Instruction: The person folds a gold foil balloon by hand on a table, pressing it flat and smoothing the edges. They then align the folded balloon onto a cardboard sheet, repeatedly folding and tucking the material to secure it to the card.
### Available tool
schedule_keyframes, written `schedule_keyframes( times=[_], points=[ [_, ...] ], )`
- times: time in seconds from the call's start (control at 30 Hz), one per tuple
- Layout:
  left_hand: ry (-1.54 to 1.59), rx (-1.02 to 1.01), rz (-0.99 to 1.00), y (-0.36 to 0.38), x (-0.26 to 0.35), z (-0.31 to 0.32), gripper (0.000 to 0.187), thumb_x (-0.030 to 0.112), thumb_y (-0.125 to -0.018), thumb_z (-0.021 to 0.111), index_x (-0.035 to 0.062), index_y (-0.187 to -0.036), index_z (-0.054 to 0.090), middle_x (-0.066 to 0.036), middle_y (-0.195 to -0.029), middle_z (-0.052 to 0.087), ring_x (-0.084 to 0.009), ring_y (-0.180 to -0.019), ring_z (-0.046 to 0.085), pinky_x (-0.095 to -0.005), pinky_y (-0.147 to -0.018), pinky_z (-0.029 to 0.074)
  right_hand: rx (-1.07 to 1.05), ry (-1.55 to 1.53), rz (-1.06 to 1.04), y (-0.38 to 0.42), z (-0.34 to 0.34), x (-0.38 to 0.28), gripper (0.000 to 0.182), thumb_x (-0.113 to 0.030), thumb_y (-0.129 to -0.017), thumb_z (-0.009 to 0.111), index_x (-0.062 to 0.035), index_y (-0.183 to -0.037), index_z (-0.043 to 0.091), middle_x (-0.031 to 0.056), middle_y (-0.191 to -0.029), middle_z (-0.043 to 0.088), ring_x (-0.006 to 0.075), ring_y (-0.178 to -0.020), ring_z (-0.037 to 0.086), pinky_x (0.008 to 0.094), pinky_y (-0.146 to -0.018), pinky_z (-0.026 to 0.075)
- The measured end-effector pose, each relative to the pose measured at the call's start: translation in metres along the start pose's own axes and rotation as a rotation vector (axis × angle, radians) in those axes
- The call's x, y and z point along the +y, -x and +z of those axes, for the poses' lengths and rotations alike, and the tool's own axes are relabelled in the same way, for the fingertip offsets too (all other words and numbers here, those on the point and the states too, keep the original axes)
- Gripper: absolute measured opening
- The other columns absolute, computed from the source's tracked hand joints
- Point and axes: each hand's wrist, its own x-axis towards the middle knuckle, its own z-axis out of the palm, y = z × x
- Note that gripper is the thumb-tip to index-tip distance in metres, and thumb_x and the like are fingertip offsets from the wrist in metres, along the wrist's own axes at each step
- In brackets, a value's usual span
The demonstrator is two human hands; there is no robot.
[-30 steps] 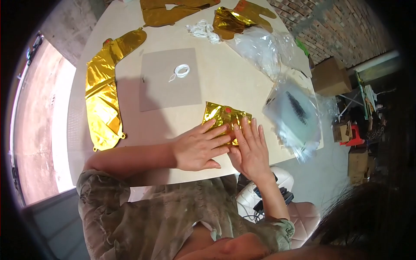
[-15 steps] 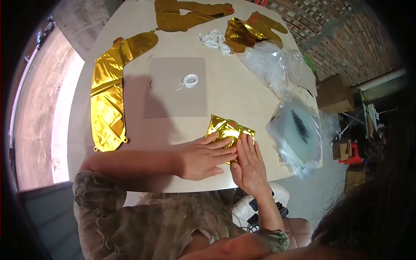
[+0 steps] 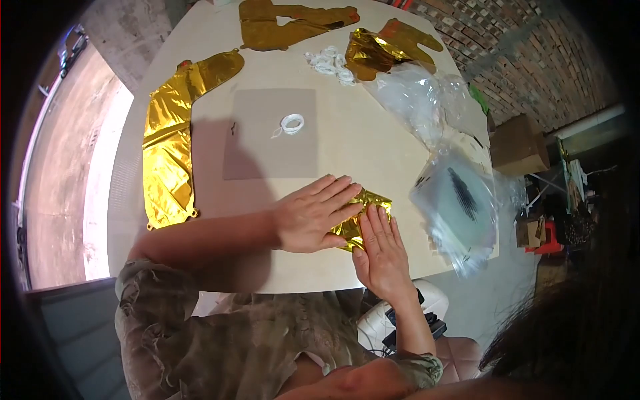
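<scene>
A folded gold foil balloon [image 3: 349, 233] lies near the table's front edge, partly covered by both hands. My left hand [image 3: 313, 215] rests flat over its left side and upper left corner, fingers stretched toward the upper right. Flat on its right side is my right hand [image 3: 383, 257], fingers extended and thumb out to the left. Neither hand grips anything. Beyond them a small coil of white ribbon [image 3: 292, 125] sits on a grey square sheet [image 3: 270, 157]. To the left lies a long, flat gold foil balloon [image 3: 167, 143], unfolded and bent at its far end.
More flat gold foil balloons [image 3: 267, 30] lie at the table's far side. Several white ribbon coils [image 3: 327, 61] are bunched beside them. Clear plastic bags [image 3: 417, 100] and a stack of clear plastic sleeves [image 3: 457, 200] line the right edge. A cardboard box [image 3: 520, 147] stands beyond the table.
My left hand has slid up and slightly left, now covering the folded balloon's upper left corner. My right hand stays nearly in place on the balloon.
</scene>
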Motion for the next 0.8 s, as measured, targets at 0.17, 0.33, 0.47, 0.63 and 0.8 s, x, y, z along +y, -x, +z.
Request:
schedule_keyframes(
  times=[0.17,0.33,0.47,0.63,0.8],
  points=[
    [-0.023,-0.017,0.02,0.001,0.0,0.001,0.071,0.049,-0.094,0.061,0.0029,-0.145,0.046,-0.019,-0.157,0.037,-0.0338,-0.149,0.028,-0.0476,-0.124,0.018,0.017,-0.003,-0.005,0.002,0.0,-0.001,0.06,-0.02,-0.095,0.057,0.0056,-0.147,0.04,0.0257,-0.155,0.037,0.041,-0.146,0.033,0.0524,-0.121,0.023],
    [-0.038,-0.097,0.026,-0.001,-0.001,0.002,0.07,0.048,-0.097,0.057,0.0012,-0.147,0.043,-0.021,-0.159,0.032,-0.0372,-0.15,0.024,-0.0484,-0.124,0.016,0.05,0.02,-0.044,0.005,0.004,0.002,0.06,-0.021,-0.095,0.057,0.0061,-0.146,0.041,0.0262,-0.154,0.039,0.0403,-0.145,0.034,0.0521,-0.121,0.023],
    [-0.081,-0.143,0.041,-0.001,-0.001,-0.001,0.072,0.047,-0.098,0.054,0.0004,-0.15,0.038,-0.022,-0.16,0.029,-0.038,-0.151,0.021,-0.0482,-0.124,0.014,0.045,-0.076,-0.014,0.006,-0.002,0.004,0.061,-0.022,-0.096,0.057,0.0084,-0.145,0.04,0.0287,-0.152,0.04,0.0399,-0.146,0.034,0.0522,-0.121,0.023],
    [-0.066,-0.12,0.046,0.001,-0.002,0.001,0.077,0.047,-0.099,0.053,-0.0032,-0.153,0.03,-0.024,-0.161,0.025,-0.0379,-0.152,0.019,-0.0473,-0.125,0.012,0.342,-0.208,0.057,0.005,-0.008,0.017,0.042,-0.005,-0.089,0.067,-0.0038,-0.13,0.062,0.0159,-0.128,0.065,0.036,-0.122,0.058,0.0452,-0.106,0.044],
    [-0.05,-0.113,0.033,0.0,0.001,-0.005,0.082,0.048,-0.1,0.051,-0.006,-0.155,0.022,-0.027,-0.162,0.019,-0.0377,-0.153,0.016,-0.0454,-0.125,0.011,0.315,-0.134,-0.011,-0.023,-0.012,0.01,0.042,-0.007,-0.084,0.07,-0.0021,-0.125,0.064,0.0135,-0.122,0.067,0.0324,-0.112,0.061,0.0459,-0.102,0.045]
  ],
)
